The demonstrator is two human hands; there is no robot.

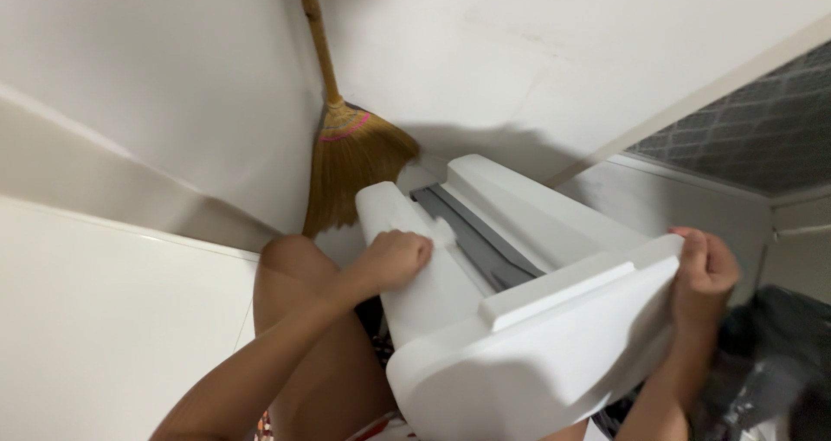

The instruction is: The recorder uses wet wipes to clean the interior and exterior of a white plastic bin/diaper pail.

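Head view: 2 hands, left hand (396, 259) and right hand (705, 272), clench opposite edges of a smooth white plastic appliance (519, 320); a straw broom (351, 160) leans beyond the left.

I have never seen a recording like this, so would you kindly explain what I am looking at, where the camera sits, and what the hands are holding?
There is no machine here: a person wears a camera on the head, and it looks down at their own two bare hands. The single picture is that head view. Both hands hold a large white plastic appliance part with a grey strip along its middle, carried tilted in front of the body. The left hand closes its grip on the long left edge; the right hand grips the right corner. In the corner of the white walls a straw broom leans upright. At the lower right lies a dark bag, somewhat blurred. The person's bare knee shows below the left arm.
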